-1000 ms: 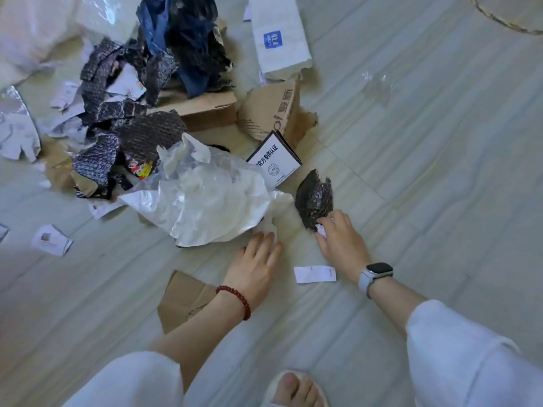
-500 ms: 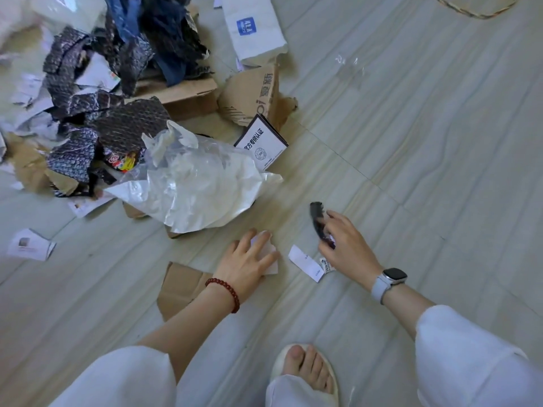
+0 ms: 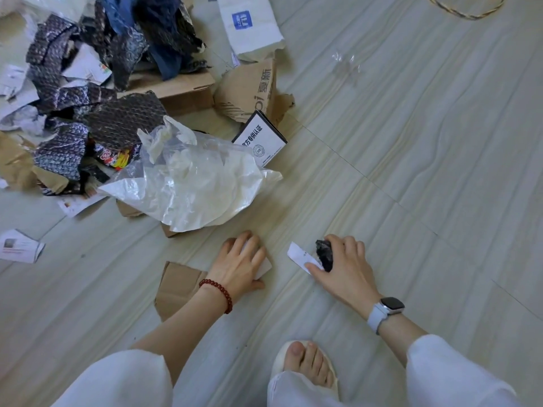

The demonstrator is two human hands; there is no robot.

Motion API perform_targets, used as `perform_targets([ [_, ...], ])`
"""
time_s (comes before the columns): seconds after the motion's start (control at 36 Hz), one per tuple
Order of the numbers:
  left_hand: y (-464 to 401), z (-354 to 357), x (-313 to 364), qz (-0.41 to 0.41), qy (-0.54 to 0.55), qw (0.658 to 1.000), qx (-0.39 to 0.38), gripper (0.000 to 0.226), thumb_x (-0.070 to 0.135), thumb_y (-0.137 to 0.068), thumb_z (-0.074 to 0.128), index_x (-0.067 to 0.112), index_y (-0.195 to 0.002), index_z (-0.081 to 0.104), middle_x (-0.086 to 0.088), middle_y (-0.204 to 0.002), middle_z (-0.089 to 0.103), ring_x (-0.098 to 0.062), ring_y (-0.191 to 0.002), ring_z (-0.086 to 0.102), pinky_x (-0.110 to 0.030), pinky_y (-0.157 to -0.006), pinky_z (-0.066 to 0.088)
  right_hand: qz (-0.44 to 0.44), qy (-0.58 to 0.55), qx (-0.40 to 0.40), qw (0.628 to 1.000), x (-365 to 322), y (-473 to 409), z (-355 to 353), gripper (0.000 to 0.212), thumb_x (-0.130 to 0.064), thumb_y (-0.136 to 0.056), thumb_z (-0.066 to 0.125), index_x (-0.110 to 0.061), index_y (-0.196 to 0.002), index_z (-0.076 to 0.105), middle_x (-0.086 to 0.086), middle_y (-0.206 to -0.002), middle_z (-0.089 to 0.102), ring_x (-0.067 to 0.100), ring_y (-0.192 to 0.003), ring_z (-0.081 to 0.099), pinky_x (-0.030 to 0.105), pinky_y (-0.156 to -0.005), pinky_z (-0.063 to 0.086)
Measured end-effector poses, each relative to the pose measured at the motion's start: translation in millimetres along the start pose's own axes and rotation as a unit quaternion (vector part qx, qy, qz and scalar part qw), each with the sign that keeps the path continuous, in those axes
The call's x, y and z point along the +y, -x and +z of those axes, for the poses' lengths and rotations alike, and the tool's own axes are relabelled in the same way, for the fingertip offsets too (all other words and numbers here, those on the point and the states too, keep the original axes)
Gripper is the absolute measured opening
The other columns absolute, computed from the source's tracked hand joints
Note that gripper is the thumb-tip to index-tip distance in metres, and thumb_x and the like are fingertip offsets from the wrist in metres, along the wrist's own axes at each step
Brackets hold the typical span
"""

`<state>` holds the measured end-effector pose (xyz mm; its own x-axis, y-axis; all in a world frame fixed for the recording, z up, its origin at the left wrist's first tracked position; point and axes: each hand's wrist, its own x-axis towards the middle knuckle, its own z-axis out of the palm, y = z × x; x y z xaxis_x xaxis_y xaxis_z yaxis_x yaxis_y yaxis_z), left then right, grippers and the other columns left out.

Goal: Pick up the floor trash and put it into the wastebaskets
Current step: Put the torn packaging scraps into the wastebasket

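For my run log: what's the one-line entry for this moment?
left hand: on paper scrap | right hand: grips black scrap, thumb on slip | no bin visible

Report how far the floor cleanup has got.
Done: nothing shows as binned; no wastebasket is in view. In hand: the right hand grips a crumpled dark scrap and its thumb touches a white paper slip; the left hand covers another white paper on the floor. Left: the clear plastic bag, torn cardboard, the dark wrap pile and loose paper.
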<state>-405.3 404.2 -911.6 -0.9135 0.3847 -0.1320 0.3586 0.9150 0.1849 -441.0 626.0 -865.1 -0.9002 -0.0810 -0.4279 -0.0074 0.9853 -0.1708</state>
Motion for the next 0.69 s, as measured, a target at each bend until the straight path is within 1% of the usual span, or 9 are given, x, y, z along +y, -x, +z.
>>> perform_targets([
  [0.06, 2, -3, 0, -0.009, -0.018, 1.0, -0.006, 0.076, 0.061, -0.031, 0.082, 0.012, -0.086, 0.062, -0.007, -0.089, 0.061, -0.028, -0.093, 0.057, -0.051, -0.081, 0.05, 0.008, 0.016, -0.023, 1.0, -2, 4, 10, 0.073, -0.06, -0.07, 0.061, -0.021, -0.127, 0.04, 0.005, -0.114, 0.042, 0.026, -0.108, 0.036, 0.032, -0.082, 0.043],
  [0.11, 3, -5, -1, -0.014, -0.033, 0.999, -0.005, 0.071, 0.061, -0.033, 0.081, 0.012, -0.081, 0.064, -0.006, -0.079, 0.061, -0.025, -0.078, 0.063, -0.055, -0.086, 0.047, 0.005, 0.014, -0.022, 1.0, -7, 4, 18, 0.073, -0.058, -0.069, 0.064, -0.017, -0.125, 0.043, 0.009, -0.113, 0.042, 0.029, -0.104, 0.037, 0.035, -0.087, 0.042],
  [0.17, 4, -6, -3, -0.008, -0.031, 0.999, 0.006, 0.066, 0.058, -0.035, 0.081, 0.012, -0.079, 0.062, -0.006, -0.074, 0.058, -0.024, -0.066, 0.06, -0.051, -0.084, 0.05, -0.005, -0.01, -0.012, 1.0, -15, 0, 21, 0.062, -0.049, -0.074, 0.068, -0.013, -0.12, 0.047, 0.011, -0.116, 0.041, 0.031, -0.105, 0.039, 0.035, -0.089, 0.04],
  [0.25, 8, -6, -3, 0.004, -0.018, 0.999, 0.03, 0.058, 0.054, -0.043, 0.079, 0.012, -0.077, 0.059, -0.006, -0.072, 0.055, -0.022, -0.053, 0.054, -0.038, -0.074, 0.052, -0.016, -0.079, -0.03, 0.996, -28, -6, 22, 0.04, -0.025, -0.082, 0.067, -0.006, -0.114, 0.051, 0.013, -0.12, 0.041, 0.032, -0.109, 0.042, 0.033, -0.095, 0.035],
  [0.36, 7, -13, -2, 0.004, 0.001, 0.998, 0.069, 0.042, 0.052, -0.058, 0.064, 0.013, -0.074, 0.057, -0.001, -0.068, 0.055, -0.019, -0.051, 0.051, -0.03, -0.064, 0.046, -0.028, -0.077, -0.043, 0.996, -36, -13, 23, 0.026, -0.015, -0.087, 0.06, -0.003, -0.108, 0.053, 0.015, -0.113, 0.05, 0.033, -0.106, 0.045, 0.033, -0.091, 0.033],
  [0.44, 0, -29, 0, 0.019, 0.039, 0.993, 0.11, 0.038, 0.05, -0.067, 0.053, 0.014, -0.079, 0.058, 0.001, -0.065, 0.055, -0.02, -0.053, 0.051, -0.029, -0.054, 0.041, -0.059, -0.069, -0.037, 0.995, -37, -13, 22, 0.017, -0.012, -0.086, 0.057, -0.003, -0.1, 0.055, 0.015, -0.105, 0.053, 0.033, -0.102, 0.046, 0.031, -0.085, 0.033],
  [0.5, -7, -46, -1, 0.016, 0.063, 0.985, 0.161, 0.037, 0.046, -0.068, 0.052, 0.014, -0.083, 0.061, -0.001, -0.065, 0.054, -0.021, -0.055, 0.05, -0.029, -0.052, 0.04, -0.064, -0.073, -0.041, 0.994, -38, -12, 19, 0.015, -0.013, -0.085, 0.056, -0.004, -0.097, 0.055, 0.014, -0.102, 0.056, 0.031, -0.102, 0.046, 0.03, -0.081, 0.032],
  [0.61, -19, -87, -19, -0.077, 0.081, 0.954, 0.279, 0.034, 0.034, -0.067, 0.054, 0.01, -0.088, 0.066, -0.004, -0.065, 0.054, -0.024, -0.058, 0.05, -0.032, -0.052, 0.038, 0.01, -0.175, -0.019, 0.984, -46, -18, 2, 0.019, -0.015, -0.085, 0.055, -0.004, -0.1, 0.051, 0.015, -0.093, 0.055, 0.03, -0.097, 0.049, 0.037, -0.073, 0.041],
  [0.69, -23, -109, -40, -0.138, 0.029, 0.945, 0.293, 0.048, 0.02, -0.065, 0.05, 0.014, -0.112, 0.057, -0.008, -0.083, 0.06, -0.027, -0.064, 0.052, -0.031, -0.054, 0.039, 0.039, -0.248, 0.005, 0.968, -53, -30, -13, 0.023, -0.018, -0.086, 0.054, -0.01, -0.106, 0.048, 0.013, -0.096, 0.056, 0.03, -0.091, 0.054, 0.037, -0.074, 0.046],
])
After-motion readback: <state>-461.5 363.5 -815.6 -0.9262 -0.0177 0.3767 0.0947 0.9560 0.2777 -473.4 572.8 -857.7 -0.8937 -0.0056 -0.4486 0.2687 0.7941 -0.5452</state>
